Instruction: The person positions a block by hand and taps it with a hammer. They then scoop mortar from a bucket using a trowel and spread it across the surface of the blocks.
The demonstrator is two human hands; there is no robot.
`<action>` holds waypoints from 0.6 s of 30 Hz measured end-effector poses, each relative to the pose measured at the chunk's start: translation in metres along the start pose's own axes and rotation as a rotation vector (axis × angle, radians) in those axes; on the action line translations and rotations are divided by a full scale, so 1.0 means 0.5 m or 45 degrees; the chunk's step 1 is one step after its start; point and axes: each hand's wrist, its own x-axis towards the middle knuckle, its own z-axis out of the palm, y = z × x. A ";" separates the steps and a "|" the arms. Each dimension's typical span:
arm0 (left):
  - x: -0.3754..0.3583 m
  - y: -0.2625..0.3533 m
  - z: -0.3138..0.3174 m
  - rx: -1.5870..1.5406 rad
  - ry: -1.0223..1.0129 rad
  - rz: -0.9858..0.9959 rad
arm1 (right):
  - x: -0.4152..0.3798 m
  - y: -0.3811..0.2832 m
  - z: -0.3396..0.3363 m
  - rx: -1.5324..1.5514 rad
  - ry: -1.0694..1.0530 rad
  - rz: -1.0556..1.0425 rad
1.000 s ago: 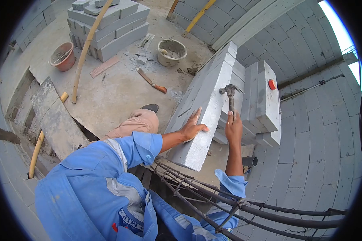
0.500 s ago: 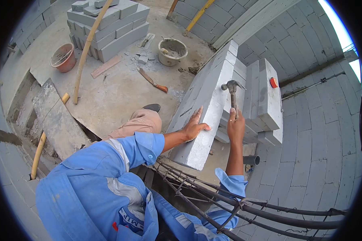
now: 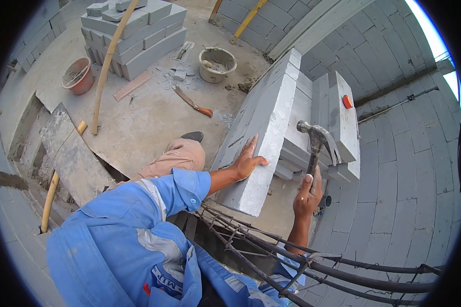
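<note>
My left hand (image 3: 248, 161) lies on the near end of a pale grey block wall (image 3: 264, 148), fingers spread over its side face and thumb over the top edge. In my right hand (image 3: 307, 197) is a claw hammer (image 3: 316, 143), gripped by its handle. The hammer head stands clear of the wall, to its right, over stacked blocks. A red-orange object (image 3: 348, 102) sits on the end block of that stack (image 3: 343, 123).
Steel rebar (image 3: 343, 271) crosses at the lower right. A saw (image 3: 192, 102), a mortar bucket (image 3: 217, 64), a red bucket (image 3: 78, 75) and a block pile (image 3: 138, 36) are on the floor. A wooden pole (image 3: 107, 66) leans at the left.
My right hand has drawn the hammer back from the top of the wall, toward me and to the right. My left hand stays in place on the block.
</note>
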 end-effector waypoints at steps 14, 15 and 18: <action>0.031 -0.033 -0.001 -0.111 -0.027 0.014 | -0.122 0.027 -0.005 -0.166 -0.135 0.116; 0.033 -0.029 -0.003 -0.163 -0.030 0.001 | -0.140 0.018 -0.017 -0.185 -0.097 0.136; 0.020 0.001 -0.011 -0.148 -0.068 -0.030 | -0.198 0.011 -0.065 -0.301 -0.110 0.336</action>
